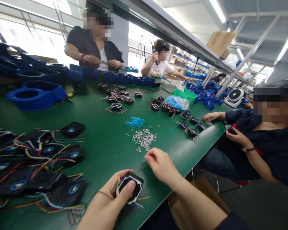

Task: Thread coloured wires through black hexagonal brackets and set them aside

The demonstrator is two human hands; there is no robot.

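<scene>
My left hand (120, 198) is wrapped round a small black motor housing with coloured wires (136, 188), the thumb pressed on its dark face with a white edge. Just above the green table, my right hand (162, 164) is closed, its fingertips pressed together; whatever they hold, if anything, is hidden. Close beyond those fingers lies a pile of small metal pins (146, 139). A heap of blue rings (134, 122) sits behind the pins.
Many wired black housings (67, 191) crowd the left side. A large blue plastic frame (36, 95) stands behind them. Farther back are more black units (116, 107) and a green bin (186, 95). A co-worker's hand (237, 135) holds a part at right; two people are across the table.
</scene>
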